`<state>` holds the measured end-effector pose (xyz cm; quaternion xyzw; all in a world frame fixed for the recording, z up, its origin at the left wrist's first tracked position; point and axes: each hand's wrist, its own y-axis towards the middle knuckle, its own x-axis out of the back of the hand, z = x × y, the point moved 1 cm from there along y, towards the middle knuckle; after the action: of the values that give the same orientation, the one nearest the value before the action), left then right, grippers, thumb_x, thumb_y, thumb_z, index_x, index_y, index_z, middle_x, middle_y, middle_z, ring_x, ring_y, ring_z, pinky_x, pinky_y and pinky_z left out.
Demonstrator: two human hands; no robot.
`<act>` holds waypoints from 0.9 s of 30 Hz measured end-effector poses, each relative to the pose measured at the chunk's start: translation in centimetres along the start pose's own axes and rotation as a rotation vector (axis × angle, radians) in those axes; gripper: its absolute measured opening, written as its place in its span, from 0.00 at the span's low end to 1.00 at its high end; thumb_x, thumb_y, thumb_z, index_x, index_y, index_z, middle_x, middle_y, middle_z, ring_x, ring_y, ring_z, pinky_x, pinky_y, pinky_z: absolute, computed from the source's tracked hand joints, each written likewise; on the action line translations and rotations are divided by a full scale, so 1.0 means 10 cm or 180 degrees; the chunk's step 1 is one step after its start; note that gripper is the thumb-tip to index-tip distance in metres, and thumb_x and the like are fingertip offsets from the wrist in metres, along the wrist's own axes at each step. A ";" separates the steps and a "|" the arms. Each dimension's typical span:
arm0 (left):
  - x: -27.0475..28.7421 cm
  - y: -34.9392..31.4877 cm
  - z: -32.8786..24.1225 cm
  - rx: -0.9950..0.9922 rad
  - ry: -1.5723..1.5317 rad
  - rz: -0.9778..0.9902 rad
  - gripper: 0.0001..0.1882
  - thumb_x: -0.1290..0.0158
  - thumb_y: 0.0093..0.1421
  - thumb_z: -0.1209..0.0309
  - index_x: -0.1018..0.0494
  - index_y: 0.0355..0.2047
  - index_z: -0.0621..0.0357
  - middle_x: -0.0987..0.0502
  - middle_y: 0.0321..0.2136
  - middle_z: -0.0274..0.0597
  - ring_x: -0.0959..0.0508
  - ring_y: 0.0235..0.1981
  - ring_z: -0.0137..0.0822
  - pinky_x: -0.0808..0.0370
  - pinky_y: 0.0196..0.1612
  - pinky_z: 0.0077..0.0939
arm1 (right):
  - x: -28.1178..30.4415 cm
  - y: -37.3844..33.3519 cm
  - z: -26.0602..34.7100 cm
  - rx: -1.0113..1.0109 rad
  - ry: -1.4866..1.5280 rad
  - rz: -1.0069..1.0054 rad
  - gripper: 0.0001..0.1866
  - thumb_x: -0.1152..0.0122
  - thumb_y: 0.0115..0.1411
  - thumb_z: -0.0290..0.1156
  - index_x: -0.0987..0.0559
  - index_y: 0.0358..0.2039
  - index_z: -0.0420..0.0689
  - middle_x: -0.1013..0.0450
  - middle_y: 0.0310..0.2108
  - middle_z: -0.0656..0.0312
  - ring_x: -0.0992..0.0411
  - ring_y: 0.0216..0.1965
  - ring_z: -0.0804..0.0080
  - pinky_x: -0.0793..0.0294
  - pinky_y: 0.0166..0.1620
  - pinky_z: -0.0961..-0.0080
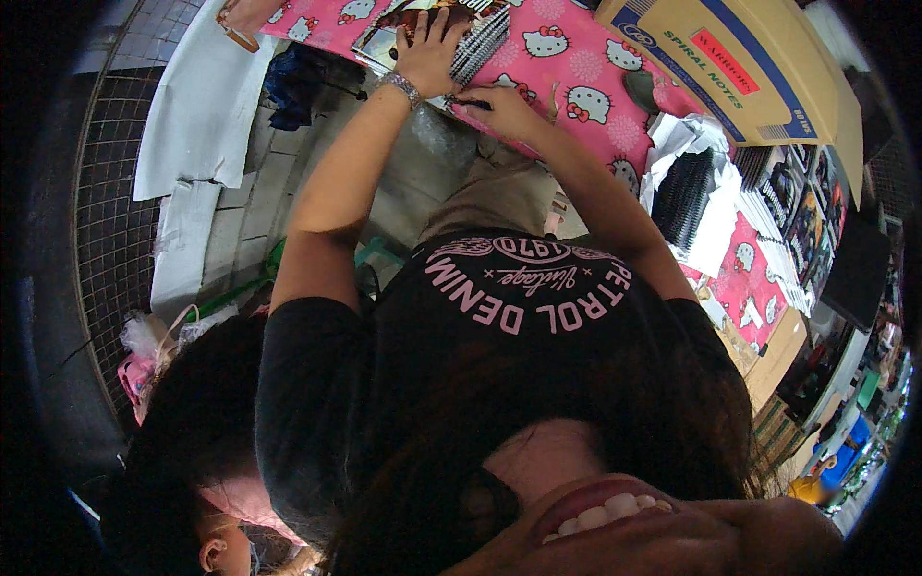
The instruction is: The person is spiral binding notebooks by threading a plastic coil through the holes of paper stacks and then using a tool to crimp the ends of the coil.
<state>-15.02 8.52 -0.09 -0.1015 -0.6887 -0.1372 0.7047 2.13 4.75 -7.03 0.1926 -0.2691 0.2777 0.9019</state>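
My left hand, with a metal-band watch at the wrist, lies flat with fingers spread on a stack of spiral notebooks with dark picture covers. Along the stack's right side, rows of black spiral binding show. My right hand is beside the stack's near corner, thumb and fingers closed on a small black piece. Whether that piece is the end of a spiral I cannot tell. Beneath everything spreads a pink tablecloth printed with white cat faces.
To the right, a bundle of black binding coils lies in white paper. Beyond it are more notebooks and a large cardboard box. A dark oval object rests on the cloth. Another person's head is close at lower left.
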 end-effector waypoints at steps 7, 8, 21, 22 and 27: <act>-0.03 -0.01 0.01 -0.0009 0.0014 -0.0033 0.59 0.31 0.35 0.55 0.54 0.65 0.35 0.59 0.68 0.46 0.57 0.68 0.56 0.56 0.62 0.67 | -0.06 -0.06 0.03 0.0618 -0.0846 -0.0342 0.16 0.38 0.54 0.39 0.20 0.41 0.46 0.25 0.40 0.53 0.26 0.41 0.55 0.27 0.45 0.63; -0.02 0.01 -0.01 0.0015 0.0022 0.0015 0.58 0.31 0.35 0.55 0.54 0.65 0.35 0.59 0.68 0.46 0.57 0.68 0.56 0.56 0.62 0.67 | -0.07 -0.05 0.01 0.0554 -0.0668 -0.0300 0.16 0.38 0.55 0.39 0.20 0.42 0.45 0.25 0.40 0.53 0.26 0.40 0.55 0.27 0.45 0.63; -0.02 0.00 -0.01 0.0001 0.0028 -0.0062 0.58 0.30 0.36 0.55 0.54 0.64 0.33 0.58 0.68 0.45 0.56 0.68 0.56 0.55 0.62 0.67 | -0.03 -0.04 -0.10 0.0326 -0.0605 0.0008 0.16 0.41 0.57 0.43 0.20 0.42 0.49 0.25 0.41 0.55 0.26 0.40 0.55 0.27 0.46 0.64; -0.03 0.00 0.00 -0.0024 0.0041 -0.0122 0.58 0.30 0.35 0.55 0.54 0.64 0.33 0.58 0.68 0.45 0.56 0.68 0.57 0.55 0.62 0.67 | -0.04 -0.04 -0.09 0.0372 -0.0660 -0.0062 0.17 0.41 0.57 0.43 0.20 0.43 0.49 0.26 0.41 0.55 0.26 0.41 0.55 0.27 0.46 0.64; -0.04 0.01 -0.02 -0.0040 0.0061 -0.0117 0.58 0.30 0.35 0.55 0.54 0.64 0.33 0.57 0.68 0.45 0.55 0.67 0.57 0.55 0.62 0.67 | -0.09 0.01 -0.06 0.0417 -0.0728 0.0003 0.16 0.42 0.57 0.43 0.20 0.42 0.49 0.25 0.40 0.56 0.26 0.40 0.55 0.27 0.46 0.63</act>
<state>-14.84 8.55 -0.48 -0.0920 -0.6828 -0.1555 0.7079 1.67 4.71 -8.00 0.2813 -0.3515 0.2713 0.8507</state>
